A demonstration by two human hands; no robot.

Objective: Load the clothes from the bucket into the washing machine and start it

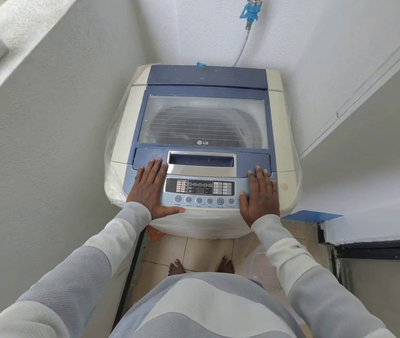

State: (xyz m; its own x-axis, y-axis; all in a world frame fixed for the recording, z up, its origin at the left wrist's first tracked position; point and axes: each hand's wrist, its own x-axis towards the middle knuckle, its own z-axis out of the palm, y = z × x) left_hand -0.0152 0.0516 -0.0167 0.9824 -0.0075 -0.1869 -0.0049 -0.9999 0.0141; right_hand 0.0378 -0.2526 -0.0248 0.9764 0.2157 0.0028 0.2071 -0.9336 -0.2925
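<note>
A blue and cream top-loading washing machine (201,76) stands in a narrow corner, its see-through lid (204,120) down and the dark drum dimly visible beneath. My left hand (150,189) lies flat on the front left of the machine, fingers straight, thumb along the front edge. My right hand (260,195) lies flat on the front right, beside the control panel (200,190) with its row of round buttons. A clear plastic bucket (264,269) sits on the floor by my right foot; I cannot tell what it holds.
White walls close in on the left and behind. A blue tap with a white hose (250,13) hangs on the back wall. A step with a dark edge (364,247) rises at the right. The floor (201,252) is beige tile.
</note>
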